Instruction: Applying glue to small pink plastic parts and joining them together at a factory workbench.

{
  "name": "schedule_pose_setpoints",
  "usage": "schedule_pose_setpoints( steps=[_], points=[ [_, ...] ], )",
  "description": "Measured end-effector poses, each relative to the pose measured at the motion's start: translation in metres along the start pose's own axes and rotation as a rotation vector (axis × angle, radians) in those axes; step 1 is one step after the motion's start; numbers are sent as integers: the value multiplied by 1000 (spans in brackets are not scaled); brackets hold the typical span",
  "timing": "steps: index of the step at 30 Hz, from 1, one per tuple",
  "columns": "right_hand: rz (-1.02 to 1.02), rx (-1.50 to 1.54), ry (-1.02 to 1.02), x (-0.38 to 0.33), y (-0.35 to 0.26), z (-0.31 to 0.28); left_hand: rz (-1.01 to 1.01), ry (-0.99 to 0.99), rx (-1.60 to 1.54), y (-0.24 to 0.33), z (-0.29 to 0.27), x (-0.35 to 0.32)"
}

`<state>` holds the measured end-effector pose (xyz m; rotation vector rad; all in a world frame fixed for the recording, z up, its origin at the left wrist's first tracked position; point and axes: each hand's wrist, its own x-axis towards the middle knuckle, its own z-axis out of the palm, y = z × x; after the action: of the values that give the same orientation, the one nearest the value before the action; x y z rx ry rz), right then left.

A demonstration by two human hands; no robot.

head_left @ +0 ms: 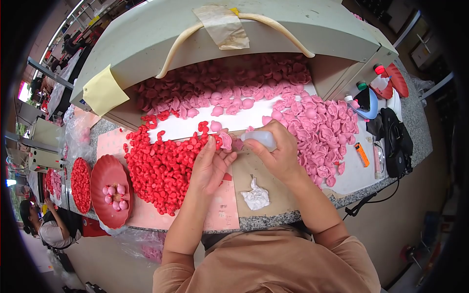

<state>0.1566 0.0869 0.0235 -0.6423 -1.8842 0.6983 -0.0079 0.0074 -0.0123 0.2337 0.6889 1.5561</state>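
Note:
My left hand [211, 166] pinches a small pink petal-shaped piece [225, 140] between thumb and fingers, above the edge of a heap of small red pieces [161, 171]. My right hand [278, 152] is wrapped round a small translucent squeeze bottle [261, 140]. The bottle lies tilted, its tip pointing left at the pink piece; whether tip and piece touch I cannot tell. To the right of my right hand spreads a pile of pink cupped pieces [317, 132]. A crumpled white tissue [255, 196] lies on the brown board [273, 188] between my forearms.
A grey hooded box [273, 34] stands ahead, with more pink pieces [224, 83] inside. At left is a red scalloped tray [100, 210] holding several pink balls. Right are an orange box [362, 155], a black pouch [394, 141] and capped bottles [362, 95]. A person [49, 227] sits far left.

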Motion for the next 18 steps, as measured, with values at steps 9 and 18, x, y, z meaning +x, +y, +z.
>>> schedule_pose_setpoints(
  steps=[9,18],
  points=[
    [17,10,4,0,-2,0,37,3,64,2,2,-1],
    [-31,-13,40,0,0,1,103,-59,120,4,8,-3]
  ],
)
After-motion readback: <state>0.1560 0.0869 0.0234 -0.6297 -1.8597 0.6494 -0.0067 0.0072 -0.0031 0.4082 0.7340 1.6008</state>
